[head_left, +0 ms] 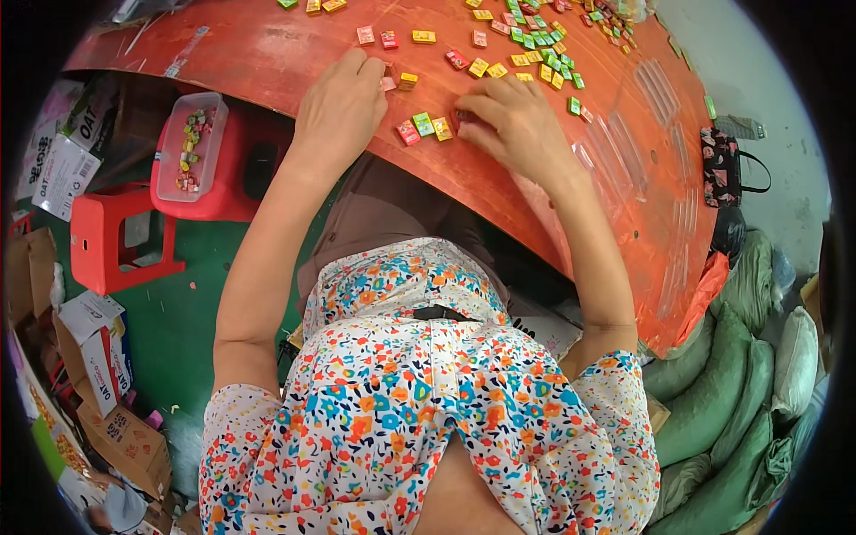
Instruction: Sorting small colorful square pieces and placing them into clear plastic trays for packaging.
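My left hand [339, 111] rests on the red table with its fingers curled round a small pink box [389, 83], which they partly hide. Just right of it lies a small yellow box [407, 81]. My right hand [517, 120] is closed in a pinch, with a small dark reddish box [462, 115] at its fingertips, mostly covered. Between the hands, near the table edge, a red box [407, 133], a green box [423, 124] and a yellow box [442, 129] stand side by side in a row.
Many more small coloured boxes [539, 40] lie scattered farther up the red table [259, 45]. Clear plastic trays [615, 152] are at the right. To the left, a clear bin [190, 147] of small pieces sits on a red stool [232, 192]. Green sacks [722, 392] are piled at lower right.
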`<state>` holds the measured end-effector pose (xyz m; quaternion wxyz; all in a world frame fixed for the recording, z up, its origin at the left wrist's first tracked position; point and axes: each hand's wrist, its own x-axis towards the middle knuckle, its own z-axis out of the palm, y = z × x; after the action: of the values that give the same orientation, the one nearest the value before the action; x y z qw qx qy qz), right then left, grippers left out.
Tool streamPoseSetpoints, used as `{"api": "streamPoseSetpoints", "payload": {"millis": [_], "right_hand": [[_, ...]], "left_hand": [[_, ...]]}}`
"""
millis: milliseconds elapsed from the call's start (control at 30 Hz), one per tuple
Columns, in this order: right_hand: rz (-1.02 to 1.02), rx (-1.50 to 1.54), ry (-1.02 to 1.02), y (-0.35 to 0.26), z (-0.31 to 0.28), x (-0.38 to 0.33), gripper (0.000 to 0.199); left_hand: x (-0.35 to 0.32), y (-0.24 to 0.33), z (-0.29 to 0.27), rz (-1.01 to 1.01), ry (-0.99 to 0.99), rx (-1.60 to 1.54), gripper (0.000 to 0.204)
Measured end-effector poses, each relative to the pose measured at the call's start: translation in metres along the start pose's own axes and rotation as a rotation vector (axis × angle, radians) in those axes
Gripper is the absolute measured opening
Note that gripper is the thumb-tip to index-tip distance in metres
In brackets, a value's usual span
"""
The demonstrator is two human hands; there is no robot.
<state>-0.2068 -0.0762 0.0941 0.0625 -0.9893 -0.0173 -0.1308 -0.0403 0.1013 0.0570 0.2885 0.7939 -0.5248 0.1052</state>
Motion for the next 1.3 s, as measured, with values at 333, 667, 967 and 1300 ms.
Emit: {"api": "streamPoseSetpoints", "payload": {"millis": [333,667,967,1300], "right_hand": [[0.056,0.126,0.044,-0.006,0.01,-0.012,0.031],[0.053,-0.181,0.047,0.04,0.026,0.046,0.03],[0.12,-0.113,0.078,0.037,0.001,0.007,0.028],[0.107,-0.071,0.084,0.033,-0.006,0.0,0.027]], "left_hand": [[-0.037,0.029,-0.023,-0.251,-0.067,-0.385,0.02],[-0.029,0.036,-0.019,-0.106,-0.076,-0.186,0.023],[-0.026,0.024,-0.017,-0.02,-0.166,-0.166,0.031],[-0.009,0.062,0.016,0.163,0.047,-0.043,0.042]]}}
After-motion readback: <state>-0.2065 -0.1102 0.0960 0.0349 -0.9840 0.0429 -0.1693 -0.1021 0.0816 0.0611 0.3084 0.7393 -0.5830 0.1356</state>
